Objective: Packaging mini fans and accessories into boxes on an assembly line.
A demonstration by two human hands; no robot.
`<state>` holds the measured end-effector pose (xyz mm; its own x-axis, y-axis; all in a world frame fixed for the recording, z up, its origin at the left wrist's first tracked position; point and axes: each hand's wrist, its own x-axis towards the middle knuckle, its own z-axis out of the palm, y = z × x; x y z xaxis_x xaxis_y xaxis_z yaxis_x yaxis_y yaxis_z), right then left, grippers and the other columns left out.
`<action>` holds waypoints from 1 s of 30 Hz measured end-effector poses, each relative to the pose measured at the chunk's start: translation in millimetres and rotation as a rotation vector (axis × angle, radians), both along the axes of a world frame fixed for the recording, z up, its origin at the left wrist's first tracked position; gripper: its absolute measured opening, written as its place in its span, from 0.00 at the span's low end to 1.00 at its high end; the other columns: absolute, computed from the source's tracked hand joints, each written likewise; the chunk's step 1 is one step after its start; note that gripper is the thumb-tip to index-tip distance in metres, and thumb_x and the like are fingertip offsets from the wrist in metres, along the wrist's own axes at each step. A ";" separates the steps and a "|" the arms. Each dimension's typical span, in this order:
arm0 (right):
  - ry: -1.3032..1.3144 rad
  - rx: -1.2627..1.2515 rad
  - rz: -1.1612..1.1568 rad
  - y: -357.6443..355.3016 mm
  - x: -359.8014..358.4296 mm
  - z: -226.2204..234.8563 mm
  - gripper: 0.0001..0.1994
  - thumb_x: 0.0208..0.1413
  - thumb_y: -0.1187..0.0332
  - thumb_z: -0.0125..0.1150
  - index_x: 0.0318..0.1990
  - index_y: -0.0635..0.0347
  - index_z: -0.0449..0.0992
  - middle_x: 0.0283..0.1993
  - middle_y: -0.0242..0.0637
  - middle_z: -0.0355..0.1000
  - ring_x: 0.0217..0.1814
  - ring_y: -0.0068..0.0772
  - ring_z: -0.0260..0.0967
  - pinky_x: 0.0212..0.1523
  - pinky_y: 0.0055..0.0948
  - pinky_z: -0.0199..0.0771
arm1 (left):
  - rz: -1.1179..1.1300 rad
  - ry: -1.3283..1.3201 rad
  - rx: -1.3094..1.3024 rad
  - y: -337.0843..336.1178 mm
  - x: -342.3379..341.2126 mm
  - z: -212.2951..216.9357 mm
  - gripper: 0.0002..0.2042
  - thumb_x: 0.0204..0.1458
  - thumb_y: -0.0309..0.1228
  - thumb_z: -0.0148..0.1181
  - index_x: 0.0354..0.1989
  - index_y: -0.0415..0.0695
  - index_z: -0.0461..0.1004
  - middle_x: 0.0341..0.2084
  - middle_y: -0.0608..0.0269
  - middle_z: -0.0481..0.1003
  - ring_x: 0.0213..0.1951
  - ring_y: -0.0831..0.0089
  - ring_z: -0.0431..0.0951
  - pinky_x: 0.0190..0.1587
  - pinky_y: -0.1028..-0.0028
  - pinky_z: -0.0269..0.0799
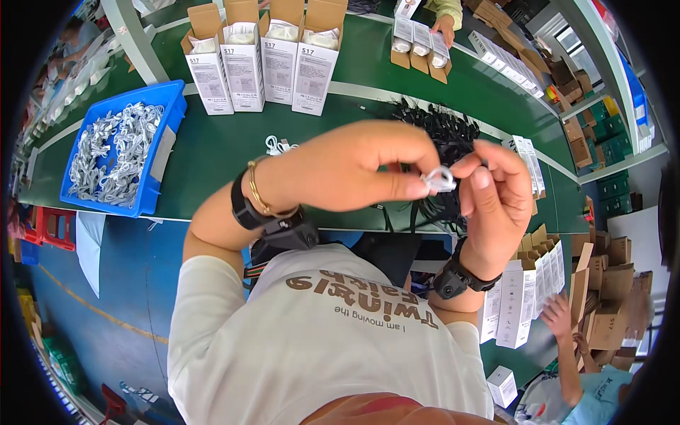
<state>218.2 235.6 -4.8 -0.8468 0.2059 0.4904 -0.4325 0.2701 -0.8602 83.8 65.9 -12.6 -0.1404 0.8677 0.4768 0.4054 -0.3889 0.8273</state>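
My left hand [368, 166] reaches across with thumb and forefinger pinched on a small looped white cable [440, 180]. Close beside the loop, my right hand [499, 188] has its fingers curled and thumb against the fingertips. A small dark bit shows at those fingertips, too small to name. Behind and between both hands lies a heap of thin black straps [443, 131], partly covered by them. Another coiled white cable [280, 146] rests on the green table beyond my left wrist.
A blue bin [166, 134] full of white cables stands at the left. Four open white boxes [244, 78] stand at the back. A co-worker's hand [444, 30] touches boxes at the far side; another person's hand [557, 315] is near white boxes [516, 301] at the right.
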 end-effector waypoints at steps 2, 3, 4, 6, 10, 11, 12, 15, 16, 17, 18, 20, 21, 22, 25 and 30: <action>0.065 -0.088 -0.055 -9.4 -12.0 -4.3 0.16 0.60 0.66 0.52 0.52 0.66 0.68 0.37 0.39 0.74 0.29 0.18 0.64 0.28 0.18 0.65 | 0.024 -0.073 -0.021 2.2 -1.6 10.5 0.07 0.55 0.26 0.56 0.39 0.38 0.71 0.46 0.56 0.71 0.47 0.67 0.73 0.49 0.70 0.68; 0.130 -0.176 -0.109 -16.4 -21.0 -7.4 0.17 0.61 0.65 0.51 0.53 0.66 0.68 0.37 0.38 0.73 0.29 0.19 0.64 0.29 0.19 0.65 | 0.022 -0.075 -0.023 6.3 -0.1 16.6 0.07 0.55 0.26 0.56 0.39 0.38 0.71 0.46 0.56 0.71 0.47 0.67 0.73 0.49 0.70 0.68; 0.195 -0.263 -0.162 -19.7 -23.9 -10.5 0.17 0.61 0.64 0.51 0.53 0.66 0.68 0.36 0.37 0.73 0.30 0.19 0.65 0.29 0.20 0.65 | 0.033 -0.140 0.056 12.1 2.9 23.4 0.07 0.55 0.28 0.55 0.39 0.38 0.71 0.41 0.59 0.73 0.42 0.71 0.73 0.44 0.72 0.68; 0.080 -0.287 0.053 -16.8 -21.5 -19.6 0.18 0.61 0.62 0.51 0.52 0.66 0.68 0.36 0.37 0.72 0.30 0.20 0.65 0.31 0.21 0.66 | 0.055 -0.204 0.137 10.8 5.7 41.1 0.08 0.56 0.29 0.54 0.38 0.37 0.71 0.36 0.61 0.75 0.38 0.75 0.74 0.40 0.74 0.69; -0.160 -0.226 0.424 13.7 -8.8 -40.7 0.17 0.62 0.57 0.50 0.46 0.65 0.67 0.34 0.36 0.69 0.33 0.24 0.65 0.35 0.25 0.66 | 0.289 -0.380 0.333 -1.2 3.4 71.1 0.04 0.59 0.24 0.49 0.34 0.38 0.69 0.30 0.66 0.71 0.31 0.80 0.69 0.34 0.83 0.65; -0.186 -0.132 0.379 21.1 -4.5 -43.6 0.17 0.62 0.56 0.49 0.42 0.64 0.67 0.32 0.36 0.67 0.35 0.26 0.64 0.34 0.29 0.66 | 0.446 -0.444 0.475 -6.6 2.1 69.3 0.04 0.59 0.25 0.48 0.35 0.39 0.69 0.26 0.67 0.69 0.28 0.81 0.68 0.31 0.82 0.64; -0.181 -0.136 0.381 22.5 -2.8 -43.7 0.17 0.62 0.56 0.49 0.42 0.64 0.67 0.32 0.36 0.67 0.35 0.26 0.64 0.34 0.29 0.66 | 0.590 -0.505 0.612 -10.5 -0.4 67.3 0.05 0.60 0.26 0.48 0.35 0.40 0.69 0.23 0.69 0.68 0.24 0.82 0.67 0.27 0.82 0.63; 0.178 -0.366 0.252 13.5 -3.9 -35.3 0.15 0.61 0.55 0.50 0.36 0.59 0.66 0.35 0.33 0.67 0.31 0.25 0.64 0.40 0.26 0.65 | 0.516 -0.401 0.569 -46.8 -23.0 10.6 0.09 0.58 0.28 0.51 0.43 0.35 0.68 0.39 0.56 0.73 0.41 0.67 0.74 0.45 0.69 0.72; 0.247 -0.577 0.086 -1.9 -6.9 -25.3 0.14 0.62 0.56 0.49 0.36 0.59 0.66 0.33 0.31 0.64 0.31 0.24 0.62 0.37 0.26 0.64 | 0.518 -0.420 0.470 -58.0 -19.4 -13.0 0.09 0.57 0.27 0.52 0.42 0.35 0.70 0.39 0.56 0.75 0.40 0.69 0.75 0.43 0.71 0.72; 0.317 -0.784 -0.099 -15.0 -9.7 -17.0 0.13 0.62 0.57 0.49 0.36 0.59 0.66 0.30 0.29 0.61 0.31 0.23 0.59 0.34 0.26 0.63 | 0.507 -0.441 0.368 -61.9 -11.4 -37.7 0.08 0.56 0.26 0.53 0.41 0.36 0.72 0.38 0.56 0.76 0.39 0.72 0.75 0.42 0.73 0.72; 0.384 -0.987 -0.287 -21.3 -11.3 -14.0 0.13 0.63 0.58 0.48 0.36 0.58 0.66 0.28 0.28 0.57 0.30 0.22 0.56 0.31 0.26 0.62 | 0.459 -0.502 0.283 -61.7 -1.5 -57.9 0.08 0.57 0.26 0.52 0.42 0.36 0.72 0.39 0.56 0.76 0.40 0.71 0.75 0.43 0.72 0.72; 0.400 -1.027 -0.022 -2.2 -7.6 -29.6 0.11 0.63 0.59 0.48 0.36 0.58 0.66 0.28 0.27 0.57 0.29 0.22 0.55 0.30 0.25 0.61 | 0.434 -0.683 0.152 -61.6 17.8 -95.9 0.07 0.57 0.27 0.51 0.40 0.36 0.70 0.40 0.54 0.74 0.43 0.66 0.75 0.44 0.70 0.74; 0.418 -1.051 0.232 12.3 -4.8 -42.4 0.10 0.64 0.60 0.47 0.37 0.57 0.67 0.28 0.27 0.56 0.28 0.21 0.54 0.30 0.23 0.60 | 0.449 -0.805 0.099 -58.8 24.7 -112.0 0.06 0.58 0.27 0.51 0.39 0.37 0.69 0.40 0.53 0.73 0.44 0.62 0.76 0.44 0.67 0.75; 0.429 -1.066 0.490 17.9 -6.1 -51.6 0.09 0.64 0.62 0.46 0.37 0.57 0.67 0.28 0.26 0.56 0.27 0.20 0.53 0.30 0.22 0.60 | 0.452 -0.803 0.098 -56.4 31.0 -123.6 0.06 0.58 0.27 0.51 0.39 0.37 0.69 0.40 0.53 0.73 0.44 0.62 0.76 0.44 0.67 0.75; 0.363 -1.007 0.370 14.0 -15.1 -76.3 0.09 0.65 0.63 0.46 0.38 0.57 0.67 0.27 0.26 0.55 0.26 0.19 0.52 0.29 0.21 0.58 | 0.411 -0.999 -0.036 -53.8 39.5 -139.7 0.05 0.59 0.27 0.50 0.38 0.39 0.70 0.42 0.52 0.72 0.45 0.63 0.75 0.45 0.67 0.76; 0.363 -0.976 0.177 1.8 -17.0 -102.9 0.09 0.64 0.62 0.47 0.40 0.57 0.70 0.26 0.25 0.57 0.22 0.18 0.49 0.24 0.21 0.54 | 0.391 -1.054 0.207 -57.6 35.4 -143.6 0.06 0.60 0.29 0.49 0.39 0.41 0.70 0.45 0.56 0.71 0.47 0.63 0.74 0.47 0.66 0.75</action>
<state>201.2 237.4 -107.7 -0.7390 0.5359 0.4083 -0.6731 -0.5613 -0.4815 119.1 8.3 -156.2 -0.7983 0.5954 0.0902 -0.3295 -0.5572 0.7622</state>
